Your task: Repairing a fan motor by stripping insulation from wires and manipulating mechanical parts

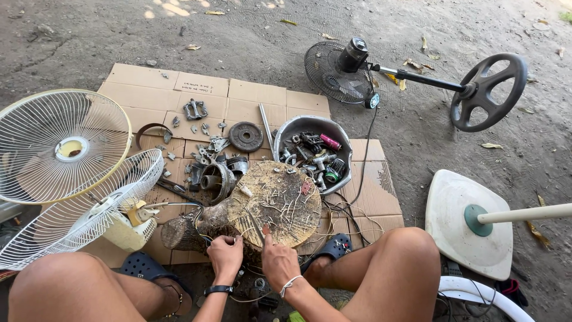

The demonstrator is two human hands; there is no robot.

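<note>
My left hand (224, 255) and right hand (279, 262) sit together at the six o'clock edge of the round, pale-topped wooden stump (275, 204), between my bare knees. The left is curled shut on a bit of thin pale wire (210, 240) at the stump's rim. The right is closed around a slim tool whose narrow metal blade (256, 229) slants up toward eleven o'clock across the wood; its handle is buried in my fist, so I cannot tell what kind of tool it is.

To do this well, I judge the wire should lie flat on the wood, pinned close to the blade, with my left fingertips kept clear of the edge.

Short pale wire scraps litter the stump top. At one o'clock beyond it stands a dented grey metal bowl (292, 132) heaped with small metal parts too jumbled to name. At eleven o'clock, dark machine pieces lie on flattened brown cardboard (257, 92). A white wire fan guard (59, 143) is cut off at nine o'clock; farthest, at one o'clock, lies a black pedestal fan (417, 77).
</note>
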